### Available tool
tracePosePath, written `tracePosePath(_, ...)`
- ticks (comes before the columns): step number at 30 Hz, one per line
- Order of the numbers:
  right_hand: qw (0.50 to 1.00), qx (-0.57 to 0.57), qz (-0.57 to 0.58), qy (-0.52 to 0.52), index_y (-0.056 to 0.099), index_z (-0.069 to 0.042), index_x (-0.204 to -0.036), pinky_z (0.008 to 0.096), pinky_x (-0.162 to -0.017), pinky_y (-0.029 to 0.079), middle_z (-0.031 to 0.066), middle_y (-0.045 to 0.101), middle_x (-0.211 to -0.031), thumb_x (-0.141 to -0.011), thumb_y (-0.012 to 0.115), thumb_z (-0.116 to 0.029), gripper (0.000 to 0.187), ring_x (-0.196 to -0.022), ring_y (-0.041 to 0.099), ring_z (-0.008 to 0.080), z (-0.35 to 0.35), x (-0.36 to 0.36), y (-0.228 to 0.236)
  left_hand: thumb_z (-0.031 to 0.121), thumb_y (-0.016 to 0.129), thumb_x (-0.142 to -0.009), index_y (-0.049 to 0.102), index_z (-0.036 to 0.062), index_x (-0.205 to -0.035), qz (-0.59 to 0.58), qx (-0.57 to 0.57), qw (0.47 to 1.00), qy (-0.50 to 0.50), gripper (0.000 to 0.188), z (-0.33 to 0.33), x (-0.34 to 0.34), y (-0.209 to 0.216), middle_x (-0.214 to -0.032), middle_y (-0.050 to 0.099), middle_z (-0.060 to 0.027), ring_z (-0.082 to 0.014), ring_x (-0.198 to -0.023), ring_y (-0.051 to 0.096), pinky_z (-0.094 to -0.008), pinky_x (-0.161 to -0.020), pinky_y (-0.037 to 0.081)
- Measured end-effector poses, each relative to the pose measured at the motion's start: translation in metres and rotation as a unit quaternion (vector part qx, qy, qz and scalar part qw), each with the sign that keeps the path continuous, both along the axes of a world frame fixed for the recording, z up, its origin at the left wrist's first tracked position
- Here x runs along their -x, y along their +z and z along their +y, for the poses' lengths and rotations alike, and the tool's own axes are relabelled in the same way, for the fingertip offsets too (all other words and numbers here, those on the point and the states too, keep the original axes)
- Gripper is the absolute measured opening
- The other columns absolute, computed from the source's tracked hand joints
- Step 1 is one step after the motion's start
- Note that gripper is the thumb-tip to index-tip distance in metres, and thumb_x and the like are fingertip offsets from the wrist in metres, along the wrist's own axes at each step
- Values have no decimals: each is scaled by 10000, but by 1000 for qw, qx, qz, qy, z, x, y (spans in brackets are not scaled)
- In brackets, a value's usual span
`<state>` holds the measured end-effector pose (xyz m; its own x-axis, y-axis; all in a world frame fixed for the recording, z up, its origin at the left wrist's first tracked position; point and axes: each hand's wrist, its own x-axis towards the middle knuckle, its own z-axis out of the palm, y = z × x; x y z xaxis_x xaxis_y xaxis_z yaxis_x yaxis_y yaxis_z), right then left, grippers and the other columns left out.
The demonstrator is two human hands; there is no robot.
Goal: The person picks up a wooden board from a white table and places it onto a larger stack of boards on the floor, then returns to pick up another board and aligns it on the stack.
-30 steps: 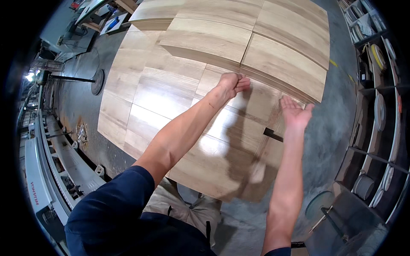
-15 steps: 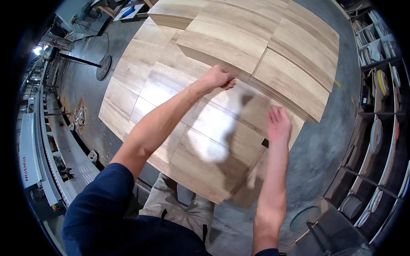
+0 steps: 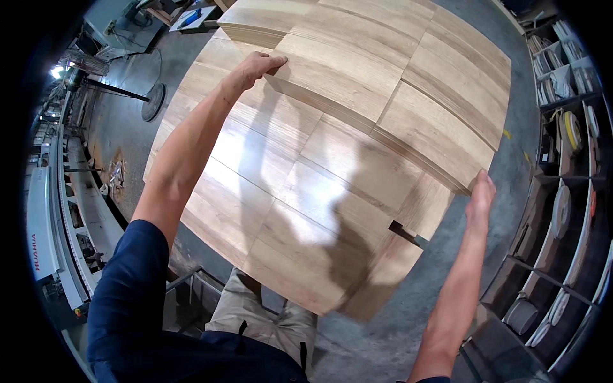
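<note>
Wood-grain panels lie in stacks of different heights. My left hand (image 3: 260, 66) is closed at the near left corner of the middle raised stack (image 3: 345, 64), its thumb over the top panel and its other fingers mostly hidden. Farther right and nearer, my right hand (image 3: 481, 195) is closed around the near right corner of the adjoining panel stack (image 3: 440, 124). A seam parts these two stacks. Between my arms spreads a lower layer of panels (image 3: 300, 249), with my shadow across it and a dark gap near its right edge.
A long grey machine (image 3: 48, 223) runs along the left. On the right stands a shelving rack (image 3: 543, 175) with rolls of edge strip (image 3: 522, 314). A round-based stand (image 3: 153, 102) is on the floor at the left. A blue tool (image 3: 190, 17) lies on a far bench.
My hands have moved apart. The left went up and left to the middle stack's corner; the right went out to the right stack's near corner. The panels look unmoved.
</note>
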<state>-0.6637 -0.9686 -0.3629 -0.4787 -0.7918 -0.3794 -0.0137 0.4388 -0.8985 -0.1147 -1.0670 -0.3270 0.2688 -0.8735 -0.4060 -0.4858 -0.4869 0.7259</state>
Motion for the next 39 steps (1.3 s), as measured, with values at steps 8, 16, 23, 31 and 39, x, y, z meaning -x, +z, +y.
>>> tracePosePath(8, 999, 29, 12, -44, 537, 54, -1159, 313, -895, 389, 124, 573, -1124, -925, 483, -201, 350, -1032, 517, 191, -5, 8, -11, 355, 709, -767, 632, 31, -955, 52, -15, 998, 15, 383, -9, 3, -2, -890, 643, -57, -154, -800, 589, -274, -738, 454)
tracePosePath(16, 994, 85, 68, 29, 540, 27, -1180, 314, -929, 375, 105, 584, -1134, -922, 497, -240, 373, -1046, 518, 197, -2, 20, -21, 327, 711, -705, 618, 38, -824, -104, 92, 987, 83, 327, 0, 12, 5, -779, 653, -119, -167, -701, 625, -321, -588, 501)
tracePosePath(23, 960, 92, 259, 52, 505, 24, -1219, 350, -987, 349, 165, 540, -1199, -911, 507, -258, 417, -1121, 493, 272, 114, 6, -74, 331, 595, -826, 316, -35, -1344, -99, 157, 979, 85, 694, 274, 45, -26, -1335, 380, -262, -379, -1247, 359, -413, -1052, 294)
tracePosePath(31, 925, 16, 24, 379, 519, 14, -1205, 342, -958, 367, 149, 550, -1174, -911, 513, -259, 401, -1099, 506, 260, 248, -319, -29, 362, 604, -762, 448, -7, -1265, -123, -155, 917, 346, 642, 600, -65, 7, -1259, 489, -224, -360, -1163, 468, -409, -971, 387)
tracePosePath(39, 803, -63, -37, 591, 534, 3, -1191, 334, -929, 385, 133, 561, -1149, -911, 519, -261, 385, -1077, 519, 249, 398, -478, 4, 328, 596, -759, 462, -7, -1238, -284, -19, 756, 589, 600, 855, -203, 61, -1207, 494, -224, -366, -1138, 459, -413, -967, 380)
